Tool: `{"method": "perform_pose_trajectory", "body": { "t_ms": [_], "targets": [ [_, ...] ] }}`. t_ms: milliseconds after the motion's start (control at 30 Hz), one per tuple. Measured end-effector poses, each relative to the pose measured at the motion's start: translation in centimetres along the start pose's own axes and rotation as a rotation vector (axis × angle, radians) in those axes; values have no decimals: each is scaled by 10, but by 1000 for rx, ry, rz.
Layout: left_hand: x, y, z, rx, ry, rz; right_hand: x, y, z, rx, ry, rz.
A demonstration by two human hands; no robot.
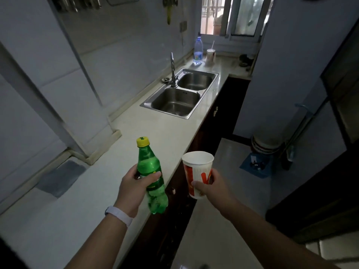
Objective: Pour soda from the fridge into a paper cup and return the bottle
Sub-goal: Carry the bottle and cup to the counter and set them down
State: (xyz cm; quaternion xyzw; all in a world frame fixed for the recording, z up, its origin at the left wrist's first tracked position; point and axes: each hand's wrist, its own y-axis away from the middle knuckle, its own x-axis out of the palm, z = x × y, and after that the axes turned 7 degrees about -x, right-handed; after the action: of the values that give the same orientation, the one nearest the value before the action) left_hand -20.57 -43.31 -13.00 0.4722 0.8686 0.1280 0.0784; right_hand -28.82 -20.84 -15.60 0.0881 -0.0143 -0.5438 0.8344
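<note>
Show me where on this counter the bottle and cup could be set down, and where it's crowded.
Bare: the counter between the sink and the left hand, across its full width; also left of that hand, beside the grey patch. Crowded: the far end by the window, where a water bottle and a straw cup stand.

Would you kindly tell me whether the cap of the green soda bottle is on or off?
On: the yellow cap sits on the neck of the green soda bottle, which the left hand grips.
</note>
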Motion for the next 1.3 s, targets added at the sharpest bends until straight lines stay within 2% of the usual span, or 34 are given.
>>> {"method": "perform_pose_trajectory", "body": {
  "t_ms": [367,733,1067,1300],
  "targets": [
    [31,-52,-16,5,46,-149,-4,-98,14,-13,73,224],
    [-3,-148,-24,-17,108,-285,45,-198,30,31,129,460],
    [-27,-205,-42,24,123,-318,77,-265,34,29,165,505],
    [-50,-194,-34,38,171,-456,110,-295,32,1,237,597]
  ]
}}
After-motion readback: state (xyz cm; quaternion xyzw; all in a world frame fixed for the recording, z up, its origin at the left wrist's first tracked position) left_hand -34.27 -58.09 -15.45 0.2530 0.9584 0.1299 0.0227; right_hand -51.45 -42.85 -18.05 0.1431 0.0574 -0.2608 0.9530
